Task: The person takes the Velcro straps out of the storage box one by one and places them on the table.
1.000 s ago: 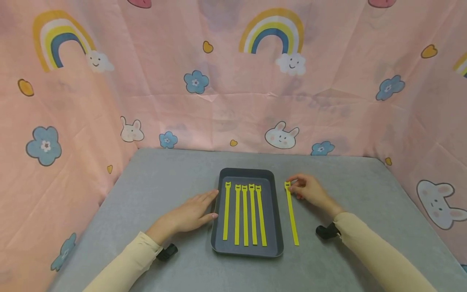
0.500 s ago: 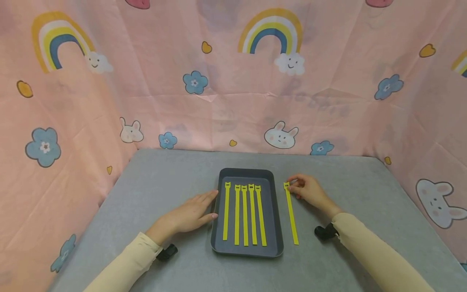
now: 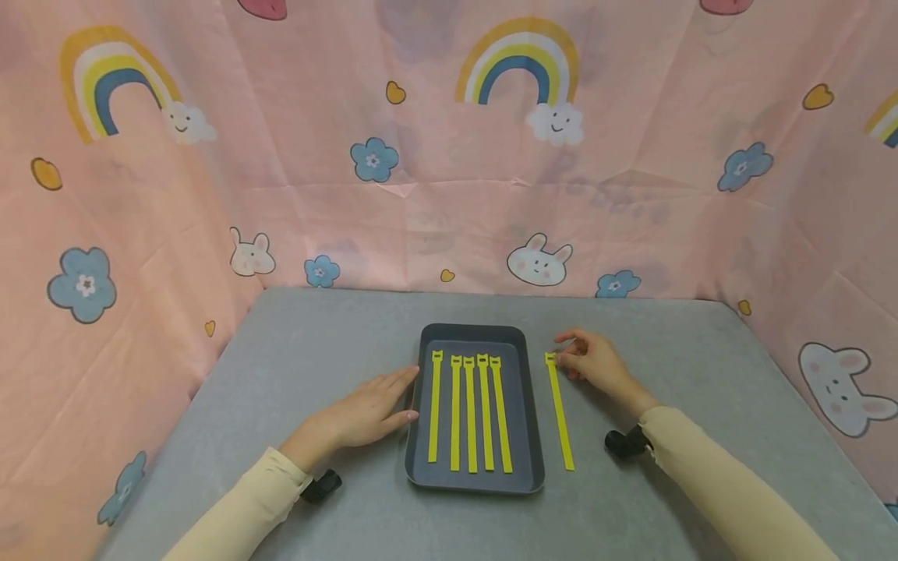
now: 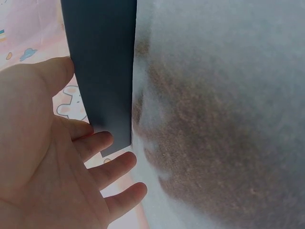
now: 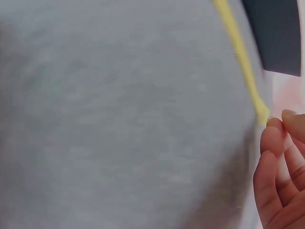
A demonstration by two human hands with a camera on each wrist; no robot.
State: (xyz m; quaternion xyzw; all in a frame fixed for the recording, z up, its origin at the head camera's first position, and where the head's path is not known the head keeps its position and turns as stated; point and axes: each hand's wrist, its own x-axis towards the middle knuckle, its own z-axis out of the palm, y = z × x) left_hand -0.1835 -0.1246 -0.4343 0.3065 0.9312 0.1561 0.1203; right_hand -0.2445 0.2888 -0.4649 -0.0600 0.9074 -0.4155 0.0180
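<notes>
Several yellow hook-and-loop cable ties (image 3: 469, 413) lie side by side, lengthwise, in a dark grey rectangular tray (image 3: 474, 483). One more yellow cable tie (image 3: 561, 417) lies on the table just right of the tray, its slotted head at the far end. My right hand (image 3: 596, 365) is at that head, thumb and fingertips beside its right edge with the fingers loosely bent. In the right wrist view the tie's end (image 5: 262, 114) meets the fingertips, with no clear grip on it. My left hand (image 3: 365, 409), fingers spread and extended, rests against the tray's left side (image 4: 102, 71).
A grey table (image 3: 337, 335) carries the tray. Pink printed cloth (image 3: 435, 218) hangs behind and on both sides. Black wrist-camera mounts sit under the left wrist (image 3: 321, 486) and the right wrist (image 3: 627, 444).
My right index finger has lifted slightly away from the head of the loose cable tie, which stays nearly where it was. The left hand and tray hold still.
</notes>
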